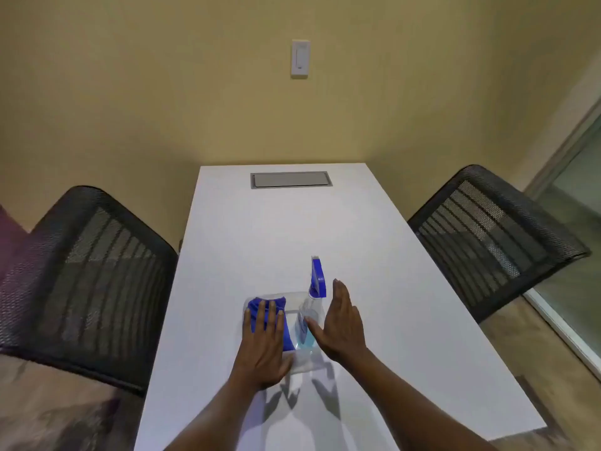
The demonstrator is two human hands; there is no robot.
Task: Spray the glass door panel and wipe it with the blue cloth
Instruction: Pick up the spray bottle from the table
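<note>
Left hand (pixel 263 346) flat on blue cloth (pixel 270 315); right hand (pixel 341 323) open.

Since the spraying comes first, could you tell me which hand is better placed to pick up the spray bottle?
Probably the right hand: it is open beside the spray bottle, while the left hand lies flat on the blue cloth.

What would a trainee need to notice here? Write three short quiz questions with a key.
1. True or false: the left hand lies flat on the blue cloth.
2. The spray bottle stands: A) on a chair, B) in a clear tray on the table, C) on the floor.
3. What is the right hand doing?

Key: 1 true; 2 B; 3 open beside the bottle, thumb near it, no grip closed.
</note>
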